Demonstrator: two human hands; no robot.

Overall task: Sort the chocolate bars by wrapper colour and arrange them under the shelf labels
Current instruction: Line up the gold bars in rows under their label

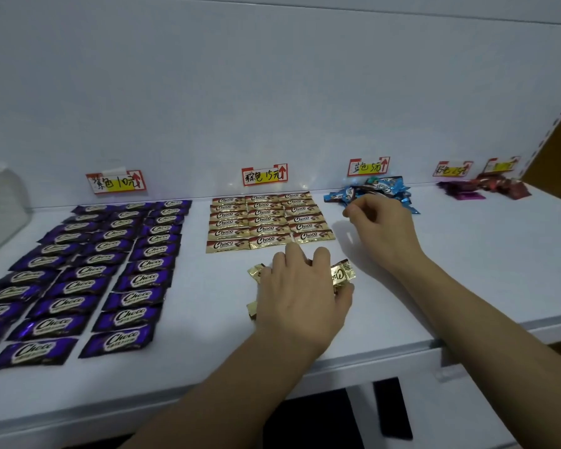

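Purple bars lie in three columns under the left label. Gold-and-brown bars form three neat columns under the middle label. In front of them my left hand lies over a small pile of gold bars, fingers and thumb curled round them. Blue bars sit in a loose heap under the third label. My right hand hovers at the heap's front edge, fingers curled; whether they pinch a bar is hidden.
Heaps of magenta bars and dark red bars sit at the far right under two more labels. A translucent container stands at the far left. The white shelf's front edge runs close below my forearms.
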